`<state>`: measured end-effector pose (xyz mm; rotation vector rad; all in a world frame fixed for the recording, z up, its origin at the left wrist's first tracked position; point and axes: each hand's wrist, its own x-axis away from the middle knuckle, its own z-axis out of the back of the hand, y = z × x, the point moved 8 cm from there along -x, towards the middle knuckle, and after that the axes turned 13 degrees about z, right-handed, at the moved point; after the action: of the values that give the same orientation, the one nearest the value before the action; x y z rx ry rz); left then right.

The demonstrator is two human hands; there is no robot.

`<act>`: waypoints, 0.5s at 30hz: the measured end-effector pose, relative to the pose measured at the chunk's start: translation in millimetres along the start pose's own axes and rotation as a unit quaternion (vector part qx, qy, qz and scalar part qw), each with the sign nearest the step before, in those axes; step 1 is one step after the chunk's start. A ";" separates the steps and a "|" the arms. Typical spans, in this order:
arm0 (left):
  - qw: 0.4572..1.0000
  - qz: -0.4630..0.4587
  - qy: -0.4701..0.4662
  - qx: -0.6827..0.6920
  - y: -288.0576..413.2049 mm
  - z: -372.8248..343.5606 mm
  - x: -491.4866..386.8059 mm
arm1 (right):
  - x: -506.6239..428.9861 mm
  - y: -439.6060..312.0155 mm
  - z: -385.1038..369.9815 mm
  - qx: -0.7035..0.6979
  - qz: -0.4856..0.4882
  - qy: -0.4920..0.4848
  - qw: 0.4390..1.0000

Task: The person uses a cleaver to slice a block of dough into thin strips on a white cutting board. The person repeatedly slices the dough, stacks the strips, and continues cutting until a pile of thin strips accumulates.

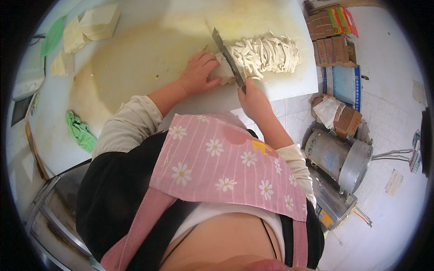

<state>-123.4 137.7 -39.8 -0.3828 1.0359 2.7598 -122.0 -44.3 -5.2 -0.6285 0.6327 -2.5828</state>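
Note:
My right hand (254,100) grips the handle of a broad kitchen knife (228,56), its dark blade pointing away from me. The blade stands on edge at the right end of a pale stack of what looks like tofu sheets (222,69). Curled fingers of my left hand (200,73) press on the left part of that stack, a little apart from the blade. Right of the knife lies a long heap of pale cut strips (269,56). How deep the edge sits in the stack cannot be seen.
Pale folded blocks (100,22) lie at the worktop's (135,44) far left. A green cloth (80,132) rests nearer, by my left elbow. Beyond the worktop's right edge are cardboard boxes (334,50) and a metal drum-shaped vessel (335,159). A metal-edged unit (61,216) stands at lower left.

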 end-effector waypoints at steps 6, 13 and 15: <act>0.999 0.024 -0.033 0.011 -3.3 -8.6 2.5 | 6.4 -23.0 23.7 -0.006 0.004 0.031 1.000; 1.000 0.012 -0.015 0.003 -0.9 -6.4 5.5 | 1.9 -21.2 10.7 0.005 -0.002 0.002 1.000; 1.000 0.012 -0.007 0.008 -0.6 -5.3 4.6 | 4.2 -18.0 15.1 0.000 0.003 0.030 1.000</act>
<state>-126.6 135.0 -45.4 -0.3492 1.0655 2.7701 -122.7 -36.5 17.3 -0.5510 0.6534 -2.6050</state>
